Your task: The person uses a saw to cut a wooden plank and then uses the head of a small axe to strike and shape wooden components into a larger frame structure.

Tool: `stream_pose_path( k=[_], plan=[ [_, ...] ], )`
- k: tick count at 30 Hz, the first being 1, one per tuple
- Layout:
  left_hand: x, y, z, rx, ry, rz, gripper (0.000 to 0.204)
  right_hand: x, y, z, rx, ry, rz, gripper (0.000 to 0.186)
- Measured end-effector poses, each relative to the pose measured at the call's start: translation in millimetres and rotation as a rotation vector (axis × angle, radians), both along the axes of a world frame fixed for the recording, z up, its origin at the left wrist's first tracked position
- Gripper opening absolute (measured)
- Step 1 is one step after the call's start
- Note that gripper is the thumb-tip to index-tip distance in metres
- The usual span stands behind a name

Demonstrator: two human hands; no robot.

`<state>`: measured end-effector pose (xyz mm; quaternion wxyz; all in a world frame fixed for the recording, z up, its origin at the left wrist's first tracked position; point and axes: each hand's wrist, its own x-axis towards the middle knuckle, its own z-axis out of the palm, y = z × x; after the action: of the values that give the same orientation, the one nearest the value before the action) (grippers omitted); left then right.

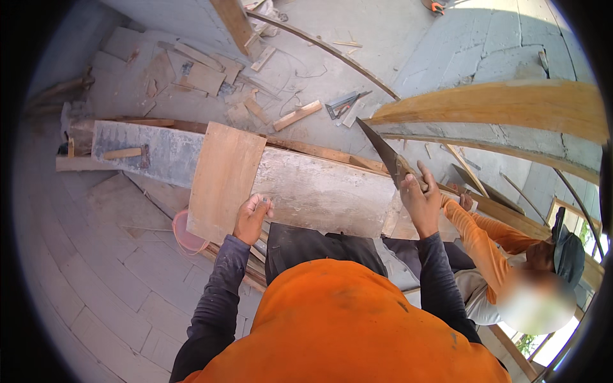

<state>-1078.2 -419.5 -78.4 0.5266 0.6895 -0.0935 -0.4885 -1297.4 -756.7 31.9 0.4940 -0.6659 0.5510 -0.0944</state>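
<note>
My right hand [418, 198] is closed round the wooden handle of a hand saw [382, 143], its blade slanting up and left over the long bench of boards. My left hand [252, 217] has curled fingers at the right edge of a plywood piece [223, 172]; whether something small is between the fingertips I cannot make out. The plywood lies across the bench beside a pale, stained board [322, 191]. Farther left on the bench lie a blue-grey stained board [140, 153] and a hammer [128, 153] with a wooden handle.
A co-worker [482, 236] in orange sleeves is close at my right, a hand on the timber. A pink bucket [188, 233] sits below left. Wood offcuts [201, 73] and a metal square [341, 102] lie on the floor ahead. A long timber-topped beam [485, 105] spans the upper right.
</note>
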Motion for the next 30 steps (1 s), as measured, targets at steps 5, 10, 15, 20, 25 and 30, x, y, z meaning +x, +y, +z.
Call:
stream_pose_path(
  k=[5, 10, 15, 20, 25, 30],
  plan=[
    [-10.7, -20.7, 29.1, 0.065, -0.115, -0.190, 0.031, -18.1, 10.8, 11.5, 0.110, -0.297, -0.147, 0.060],
    [-92.4, -14.1, 46.1, -0.048, -0.087, 0.123, 0.029, -11.8, 19.2, 25.0, 0.342, -0.433, 0.033, 0.058],
    [-182.8, 5.9, 73.0, -0.075, -0.109, 0.266, 0.029, -30.0, 16.1, 30.2, 0.589, -0.555, 0.295, 0.056],
    [-234.0, 18.8, 124.5, 0.028, -0.664, 0.503, 0.029, -30.6, 48.3, 46.6, 0.539, -0.361, 0.686, 0.049],
    [-246.5, 37.1, 120.5, 0.126, -0.925, 0.738, 0.028, -18.9, 149.6, 61.6, 0.539, -0.103, 1.152, 0.041],
    [-260.9, 103.3, 88.1, 0.173, -0.624, 1.117, 0.029, -15.9, 254.5, 37.0, 0.409, -0.143, 1.559, 0.042]
  ],
)
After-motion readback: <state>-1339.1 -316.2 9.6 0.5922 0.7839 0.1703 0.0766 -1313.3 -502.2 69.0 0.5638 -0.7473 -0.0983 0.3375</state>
